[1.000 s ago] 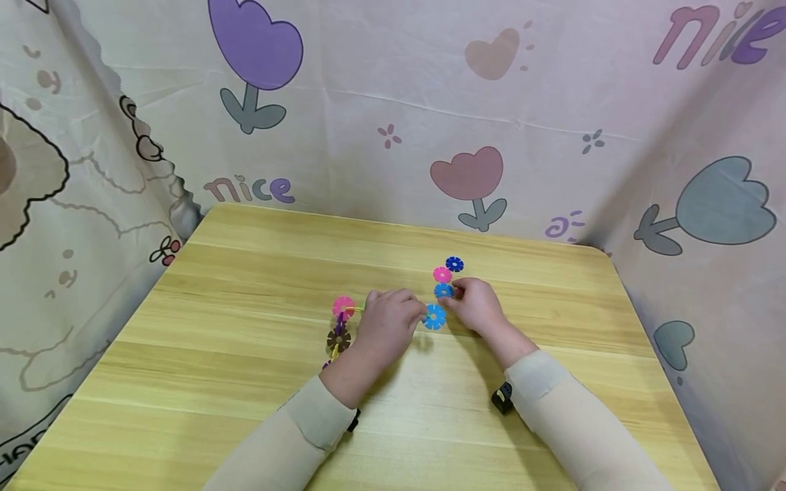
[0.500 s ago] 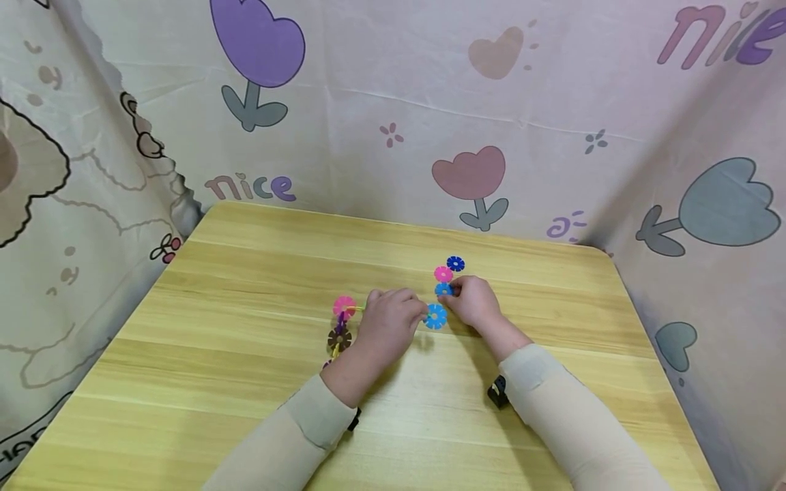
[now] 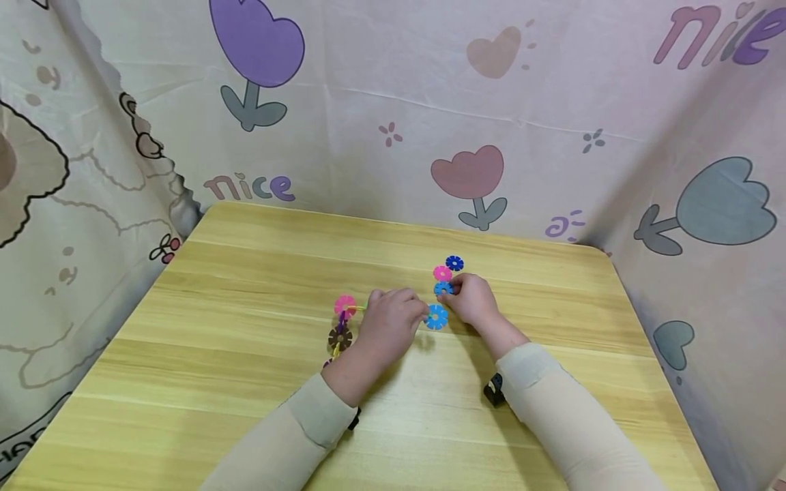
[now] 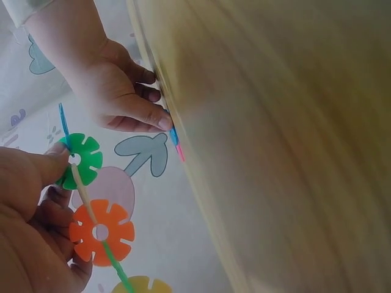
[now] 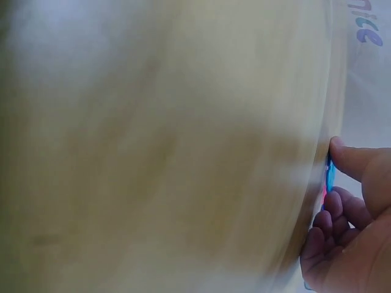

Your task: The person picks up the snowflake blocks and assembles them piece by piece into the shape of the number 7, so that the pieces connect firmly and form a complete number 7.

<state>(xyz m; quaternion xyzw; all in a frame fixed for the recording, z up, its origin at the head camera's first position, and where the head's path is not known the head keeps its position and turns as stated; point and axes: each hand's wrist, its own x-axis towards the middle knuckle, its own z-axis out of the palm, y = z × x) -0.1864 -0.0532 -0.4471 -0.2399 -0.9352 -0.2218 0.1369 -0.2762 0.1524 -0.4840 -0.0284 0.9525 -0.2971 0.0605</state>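
Observation:
My left hand point(image 3: 393, 327) pinches the green snowflake disc point(image 4: 91, 160) of a linked chain between thumb and fingers, held above the table. A light-blue disc point(image 3: 437, 317) sticks out at the chain's right end. On the other side, an orange disc point(image 4: 119, 231) and a yellow disc point(image 4: 146, 287) follow, and the chain runs on to a pink disc point(image 3: 345, 304) and a brown disc point(image 3: 334, 339). My right hand point(image 3: 475, 301) has thumb and finger at the edge of a smaller-looking blue disc point(image 3: 441, 289), low at the tabletop.
Beyond that blue disc, a pink disc point(image 3: 441, 273) and a dark-blue disc point(image 3: 454, 263) lie in a row on the wooden table point(image 3: 258, 266). A printed curtain point(image 3: 362, 75) hangs behind the table and along both sides.
The right wrist and forearm have shifted slightly left while the fingers stay at the blue disc. The left hand and its chain hold nearly still.

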